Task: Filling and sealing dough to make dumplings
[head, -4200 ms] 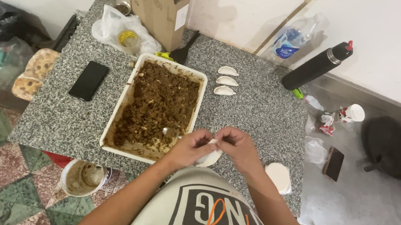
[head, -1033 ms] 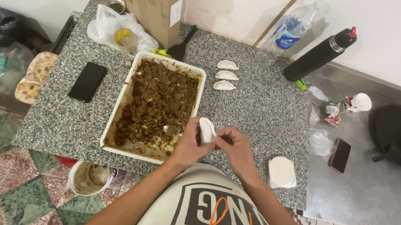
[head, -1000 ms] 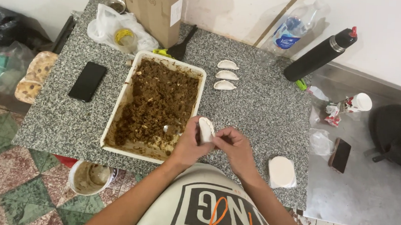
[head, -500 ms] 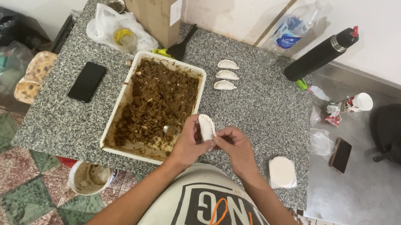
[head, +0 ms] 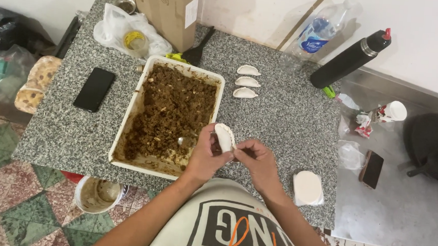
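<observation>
— Granite countertop [head: 280,122] fills the middle of the frame, speckled grey, with a patterned tile floor at lower left and a steel surface on the right. Where's the work happening?

— Low centre. The left hand [head: 204,155] is curled around a folded dough pocket [head: 224,137], holding it upright just past the right rim of the white tray of brown filling [head: 171,112]. The right hand [head: 258,161] is closed to a pinch at the pocket's lower edge, thumb and forefinger on the seam.

— So how should that sealing go well, by your reckoning?

— I'd judge the seam wants short, even pinches worked along the curve, with the left hand turning the pocket a little each time rather than the right hand reaching round. Keep filling off the edge, or the dough likely won't stick. Pressing too hard could tear it.

— Anything to copy?

— Three finished pockets [head: 246,81] lie in a column in the upper middle, flat on the counter, curved edges neat. They look like a fair pattern for the crimp.

— And what else is about?

— A stack of round dough discs [head: 308,188] at lower right, near the right hand. A small spoon [head: 180,142] sits in the filling. A black phone [head: 94,89] lies left of the tray, a cardboard box [head: 168,9] stands at the top, and a black flask [head: 351,58] leans at upper right.
</observation>
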